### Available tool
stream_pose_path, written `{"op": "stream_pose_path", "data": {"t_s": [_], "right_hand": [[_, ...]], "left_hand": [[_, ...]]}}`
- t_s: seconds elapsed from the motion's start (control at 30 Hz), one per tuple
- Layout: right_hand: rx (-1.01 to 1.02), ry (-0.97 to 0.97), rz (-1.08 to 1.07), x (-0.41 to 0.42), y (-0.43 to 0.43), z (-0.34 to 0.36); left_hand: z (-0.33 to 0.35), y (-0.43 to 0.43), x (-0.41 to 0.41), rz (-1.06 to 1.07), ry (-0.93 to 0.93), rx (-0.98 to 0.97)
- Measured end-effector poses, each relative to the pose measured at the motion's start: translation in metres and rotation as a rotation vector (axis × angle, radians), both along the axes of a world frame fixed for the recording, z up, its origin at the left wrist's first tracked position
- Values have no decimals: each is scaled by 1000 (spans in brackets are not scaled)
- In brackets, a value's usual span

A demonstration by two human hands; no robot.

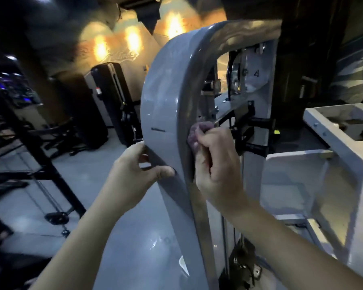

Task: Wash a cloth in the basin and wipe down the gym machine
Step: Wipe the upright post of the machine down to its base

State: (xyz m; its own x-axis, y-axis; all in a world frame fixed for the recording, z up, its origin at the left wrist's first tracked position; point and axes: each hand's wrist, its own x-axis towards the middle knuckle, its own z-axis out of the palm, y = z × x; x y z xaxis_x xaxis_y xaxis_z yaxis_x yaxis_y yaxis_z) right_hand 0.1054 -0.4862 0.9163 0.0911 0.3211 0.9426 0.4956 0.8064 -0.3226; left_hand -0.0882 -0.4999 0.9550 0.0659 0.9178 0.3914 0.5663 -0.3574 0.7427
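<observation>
Only writing you can really read here is a black "4" [256,73] on the pale grey panel behind the arch; the small red-and-white sticker [98,91] on the black machine further back is too blurry to make out. Your right hand [215,162] has its fingers curled tight around the bunched purple cloth [194,135], pressing it against the inner edge of the curved glossy grey metal frame [166,105]. Your left hand [134,174] pinches the frame's outer edge between thumb and fingers. Shiny grey floor [134,248], dim gym, warm wall lights [133,40] glowing behind.
</observation>
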Motion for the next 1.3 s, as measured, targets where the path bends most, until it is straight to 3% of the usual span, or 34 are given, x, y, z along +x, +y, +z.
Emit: {"op": "stream_pose_path", "data": {"t_s": [0.13,0.2,0.27,0.33,0.43,0.6,0.67,0.77,0.83,0.97,1.03,1.1,1.2,1.3], "right_hand": [[-138,-192,221,-1,-27,-59],[-199,-221,262,-1,-24,-46],[-16,-240,164,-6,-15,-4],[191,-115,128,-11,-10,31],[220,-26,86,-8,-1,24],[182,-220,25,6,-5,-47],[240,-240,10,7,5,-17],[286,-70,-24,2,14,43],[287,-20,-14,-1,16,46],[267,-264,36,4,-1,-26],[318,-387,35,12,1,-25],[353,-350,-13,12,8,12],[348,-128,-19,5,15,60],[283,-125,10,4,9,12]], "left_hand": [[4,-1,2,50,58,-33],[5,0,4,64,74,-14],[7,1,3,69,84,-7],[11,-2,3,70,107,-36],[12,-4,2,63,104,-49],[10,-3,0,61,85,-53],[13,1,-1,66,85,-68],[12,1,-2,62,81,-94],[12,-1,-1,64,84,-90],[16,0,-1,69,111,-86],[17,0,-1,65,122,-80],[17,-2,0,68,110,-76],[14,-5,1,64,81,-76],[14,-6,1,65,86,-78]]}}
